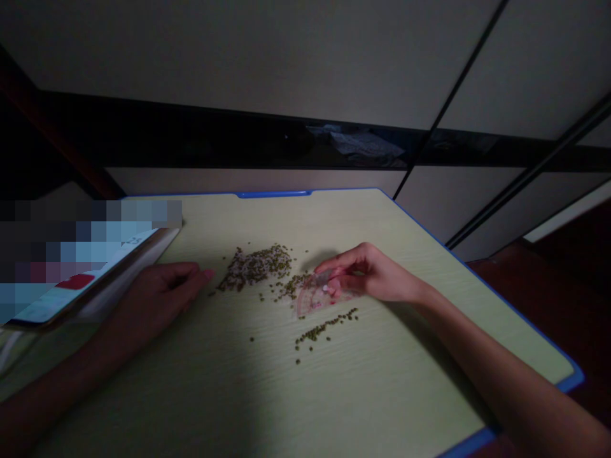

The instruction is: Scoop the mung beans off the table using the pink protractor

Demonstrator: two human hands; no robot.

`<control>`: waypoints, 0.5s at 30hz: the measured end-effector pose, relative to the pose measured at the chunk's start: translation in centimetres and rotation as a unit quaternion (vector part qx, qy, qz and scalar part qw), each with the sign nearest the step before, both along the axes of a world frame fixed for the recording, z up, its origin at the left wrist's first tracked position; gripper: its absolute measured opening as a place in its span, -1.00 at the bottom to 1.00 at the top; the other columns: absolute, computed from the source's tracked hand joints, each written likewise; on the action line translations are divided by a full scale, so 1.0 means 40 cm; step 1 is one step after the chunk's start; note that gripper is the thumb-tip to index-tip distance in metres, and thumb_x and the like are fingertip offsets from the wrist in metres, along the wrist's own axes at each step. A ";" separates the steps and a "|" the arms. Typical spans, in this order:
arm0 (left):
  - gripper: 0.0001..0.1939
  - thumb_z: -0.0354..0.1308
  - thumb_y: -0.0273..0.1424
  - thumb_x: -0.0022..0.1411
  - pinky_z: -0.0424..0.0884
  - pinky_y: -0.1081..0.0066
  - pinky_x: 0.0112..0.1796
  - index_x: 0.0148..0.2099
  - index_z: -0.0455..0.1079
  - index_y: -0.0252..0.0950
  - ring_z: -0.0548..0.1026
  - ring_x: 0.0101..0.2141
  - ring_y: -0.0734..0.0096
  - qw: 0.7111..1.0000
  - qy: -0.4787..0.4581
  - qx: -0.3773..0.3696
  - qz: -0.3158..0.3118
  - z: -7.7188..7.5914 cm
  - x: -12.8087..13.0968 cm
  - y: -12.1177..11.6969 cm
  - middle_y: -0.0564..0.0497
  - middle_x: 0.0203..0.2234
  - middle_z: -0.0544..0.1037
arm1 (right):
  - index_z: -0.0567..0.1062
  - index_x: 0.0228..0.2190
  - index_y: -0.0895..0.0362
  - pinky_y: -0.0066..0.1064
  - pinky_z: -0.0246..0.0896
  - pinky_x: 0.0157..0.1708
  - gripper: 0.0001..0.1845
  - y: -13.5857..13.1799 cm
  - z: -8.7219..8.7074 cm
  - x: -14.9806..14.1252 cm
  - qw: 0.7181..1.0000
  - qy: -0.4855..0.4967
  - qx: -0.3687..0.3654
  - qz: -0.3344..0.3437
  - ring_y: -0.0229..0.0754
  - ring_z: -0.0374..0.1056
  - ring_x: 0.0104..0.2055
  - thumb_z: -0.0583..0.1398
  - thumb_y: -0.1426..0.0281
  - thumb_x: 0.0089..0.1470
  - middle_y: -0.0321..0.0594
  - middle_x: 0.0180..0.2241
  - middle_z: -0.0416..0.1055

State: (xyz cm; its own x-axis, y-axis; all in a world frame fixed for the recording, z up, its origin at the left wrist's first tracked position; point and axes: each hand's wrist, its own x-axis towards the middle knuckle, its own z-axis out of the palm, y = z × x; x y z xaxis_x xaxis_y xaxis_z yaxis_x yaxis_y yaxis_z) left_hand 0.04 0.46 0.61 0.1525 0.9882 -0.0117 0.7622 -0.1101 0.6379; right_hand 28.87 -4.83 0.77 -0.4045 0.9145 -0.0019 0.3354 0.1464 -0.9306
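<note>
My right hand (375, 273) pinches a clear plastic protractor (312, 299) with reddish markings and holds it low over the table, its curved edge toward the beans. Left of it lies a pile (258, 264) of small green beans that look like mung beans, mixed with pale bits I cannot make out. A thin row of green beans (319, 331) lies on the near side of the protractor. My left hand (165, 289) rests at the pile's left side, fingers curled and thumb tip against the index finger, with nothing showing between them.
The pale wood-grain table (191, 394) has a blue rim. At left a tablet or phone (71, 283) with a lit, partly blurred screen leans on a whitish support, a white cable below it. Light cabinet panels (238, 57) stand behind the table. A stray bean (252, 339) lies nearer me.
</note>
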 end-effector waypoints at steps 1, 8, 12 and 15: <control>-0.59 -0.08 -0.04 -0.10 0.07 0.49 -0.64 -0.74 0.05 -0.21 0.13 -0.73 0.53 1.000 0.003 0.002 -0.001 0.000 0.000 0.001 0.19 -0.84 0.11 | 0.54 -0.21 0.28 -0.47 0.24 -0.55 -0.66 -0.001 -0.001 -0.002 1.000 0.001 0.001 0.004 -0.31 0.32 -0.52 0.14 0.53 -0.08 -0.21 -0.53 0.44; -0.60 -0.08 -0.05 -0.10 0.06 0.49 -0.64 -0.74 0.06 -0.21 0.13 -0.72 0.53 1.000 -0.001 0.013 -0.002 0.000 0.000 0.001 0.19 -0.84 0.12 | 0.54 -0.19 0.29 -0.44 0.32 -0.50 -0.63 -0.014 0.003 -0.034 1.000 -0.003 -0.002 0.013 -0.24 0.37 -0.49 0.13 0.57 -0.10 -0.18 -0.50 0.46; -0.59 -0.07 -0.04 -0.09 0.06 0.49 -0.65 -0.75 0.05 -0.21 0.12 -0.73 0.54 1.000 -0.004 0.009 -0.001 -0.002 -0.003 -0.001 0.19 -0.84 0.10 | 0.54 -0.19 0.26 -0.46 0.29 -0.52 -0.60 -0.012 0.001 -0.035 0.999 0.021 -0.029 -0.001 -0.27 0.36 -0.51 0.10 0.61 -0.13 -0.22 -0.50 0.44; -0.59 -0.08 -0.04 -0.09 0.07 0.49 -0.64 -0.74 0.06 -0.21 0.13 -0.73 0.53 1.000 0.000 0.005 -0.003 0.001 -0.001 -0.003 0.19 -0.84 0.11 | 0.54 -0.20 0.25 -0.49 0.24 -0.55 -0.59 -0.007 0.000 -0.029 0.999 0.026 -0.036 -0.028 -0.32 0.32 -0.54 0.11 0.60 -0.15 -0.26 -0.55 0.40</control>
State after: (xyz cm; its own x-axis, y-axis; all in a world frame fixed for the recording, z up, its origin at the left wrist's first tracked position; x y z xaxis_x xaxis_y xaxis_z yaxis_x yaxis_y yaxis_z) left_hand -0.02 0.35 0.63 0.1578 0.9875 -0.0016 0.7611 -0.1205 0.6373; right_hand 27.69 -5.10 0.76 -0.3537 0.9340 -0.0496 0.2929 0.0602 -0.9542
